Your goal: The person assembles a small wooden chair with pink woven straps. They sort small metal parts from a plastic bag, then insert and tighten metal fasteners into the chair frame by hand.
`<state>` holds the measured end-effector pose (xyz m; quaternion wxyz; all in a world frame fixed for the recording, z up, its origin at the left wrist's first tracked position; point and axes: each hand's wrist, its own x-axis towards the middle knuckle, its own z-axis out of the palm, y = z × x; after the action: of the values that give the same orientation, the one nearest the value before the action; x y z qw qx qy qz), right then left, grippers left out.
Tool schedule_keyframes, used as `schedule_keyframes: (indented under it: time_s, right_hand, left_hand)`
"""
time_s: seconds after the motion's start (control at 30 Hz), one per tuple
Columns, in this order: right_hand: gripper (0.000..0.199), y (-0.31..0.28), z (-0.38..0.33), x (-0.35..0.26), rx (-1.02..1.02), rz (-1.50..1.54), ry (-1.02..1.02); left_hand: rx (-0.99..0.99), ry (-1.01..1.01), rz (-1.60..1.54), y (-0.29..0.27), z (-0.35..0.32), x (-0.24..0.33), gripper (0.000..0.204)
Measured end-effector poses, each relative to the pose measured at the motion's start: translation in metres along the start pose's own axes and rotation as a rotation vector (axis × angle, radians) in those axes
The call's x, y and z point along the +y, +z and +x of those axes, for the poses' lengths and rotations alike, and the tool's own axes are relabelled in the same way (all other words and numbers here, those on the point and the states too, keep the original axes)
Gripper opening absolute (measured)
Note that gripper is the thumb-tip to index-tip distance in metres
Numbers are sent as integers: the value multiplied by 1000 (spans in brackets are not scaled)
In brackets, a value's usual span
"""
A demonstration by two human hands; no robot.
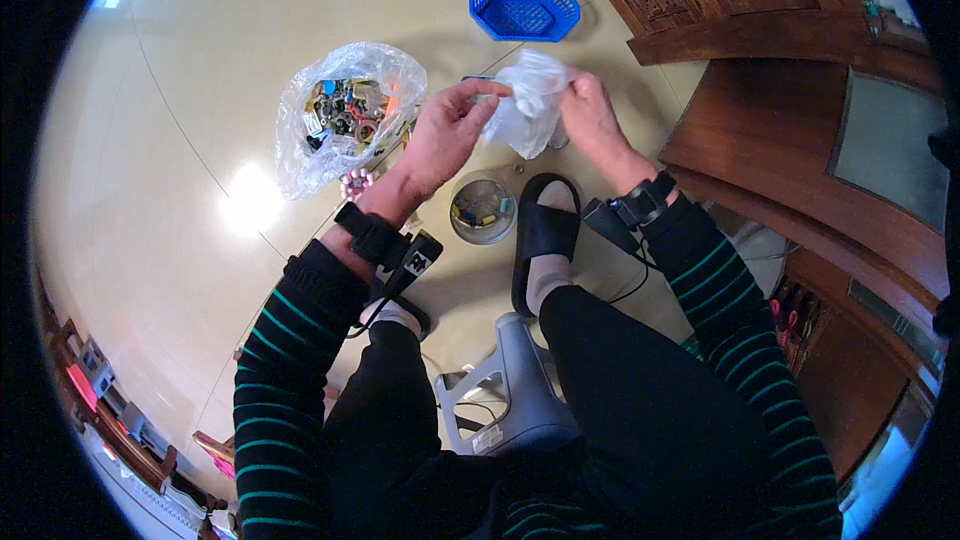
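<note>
A thin white translucent plastic bag (533, 105) hangs crumpled between my hands, above the floor. My left hand (447, 137) has its index finger and thumb closed at the bag's left edge. On the other side my right hand (597, 125) pinches the bag's upper right part, its fingertips partly hidden. Below the hands stands a round container (483, 232) with small yellowish and dark pieces at its bottom. Left of my left hand, a larger clear plastic bag (295, 140) lies open, full of mixed small parts (345, 112).
A blue plastic basket (525, 12) sits on the floor beyond my hands. Pink and white beads (356, 182) lie beside the large bag. My slippered foot (548, 230) is close to the container. A grey stool (515, 390) is beneath me, and wooden furniture (765, 130) stands at the right.
</note>
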<state>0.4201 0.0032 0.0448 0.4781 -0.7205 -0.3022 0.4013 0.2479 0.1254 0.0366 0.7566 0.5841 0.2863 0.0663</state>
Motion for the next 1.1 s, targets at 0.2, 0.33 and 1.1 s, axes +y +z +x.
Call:
schedule_keyframes:
  time_s: [0.2,0.33,1.1]
  right_hand:
    - [26,3,-6,37,98,331,69]
    - [22,2,-10,56,406,466,179]
    - [18,17,3,-5,-202,-1293,-474]
  left_hand:
    - [-192,280,704,6,13,-26,32]
    - [-124,106,1114,-13,5,-25,41]
    - [-273,63,1263,-48,-27,-25,16]
